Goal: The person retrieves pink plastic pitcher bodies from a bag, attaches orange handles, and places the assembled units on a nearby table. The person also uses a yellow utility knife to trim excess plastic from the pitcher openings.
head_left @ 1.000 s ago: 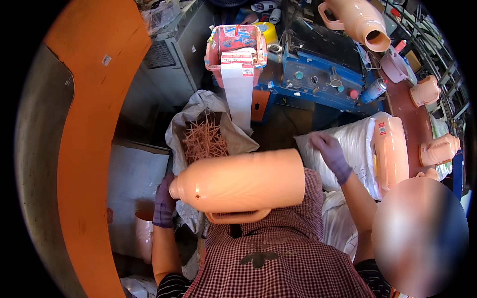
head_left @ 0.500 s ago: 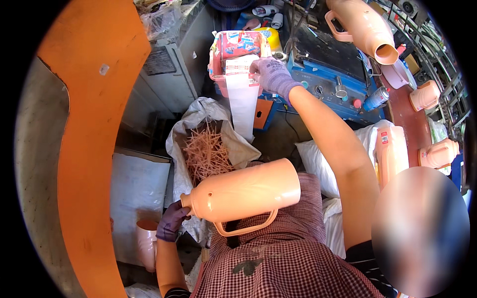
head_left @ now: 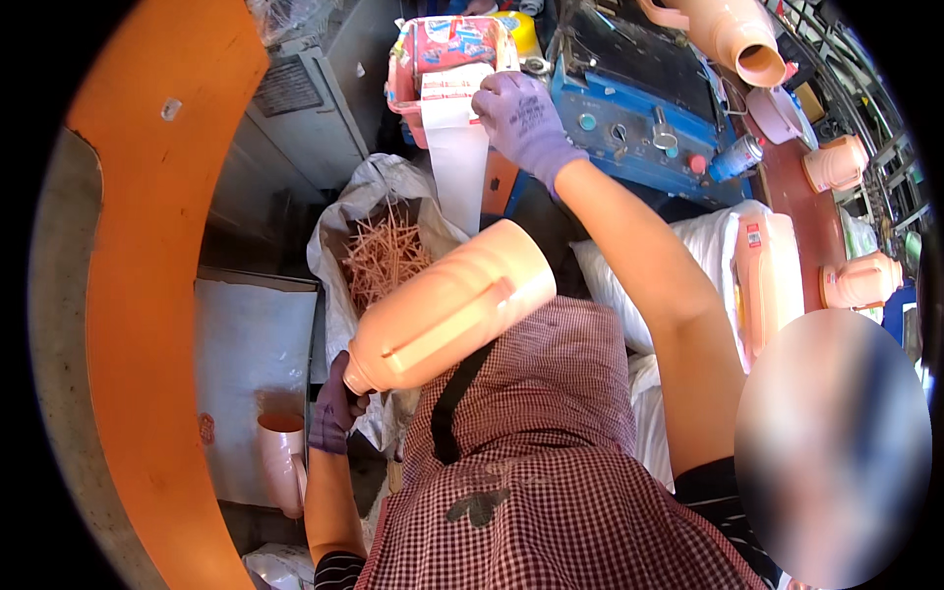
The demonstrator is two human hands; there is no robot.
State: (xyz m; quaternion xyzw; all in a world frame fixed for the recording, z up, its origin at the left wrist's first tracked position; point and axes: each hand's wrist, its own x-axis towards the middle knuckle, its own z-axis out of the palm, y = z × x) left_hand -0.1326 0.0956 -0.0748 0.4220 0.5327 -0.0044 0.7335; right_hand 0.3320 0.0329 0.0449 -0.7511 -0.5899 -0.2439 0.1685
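Observation:
My left hand (head_left: 334, 411), in a purple glove, is closed around the narrow neck of a peach plastic thermos casing (head_left: 447, 315). The casing lies tilted over my lap, its wide end up to the right and its handle facing up. At the far middle my gloved right hand (head_left: 521, 120) has its fingertips closed at the right edge of a white label strip (head_left: 456, 162). That strip hangs over the front of a pink basket (head_left: 400, 77); the pinched spot itself is partly hidden by the fingers.
A white sack (head_left: 329, 231) of thin pink plastic scraps (head_left: 379, 258) stands beyond the casing. Other casings stand at the lower left (head_left: 281, 462) and right (head_left: 769, 280). An orange panel (head_left: 147, 295) borders the left; a blue machine (head_left: 629, 133) is behind my right hand.
The casing has turned in my left hand: its handle swung from the near side to the upward side, and its wide end rose. My right hand stays at the label strip. The whole view shifted slightly.

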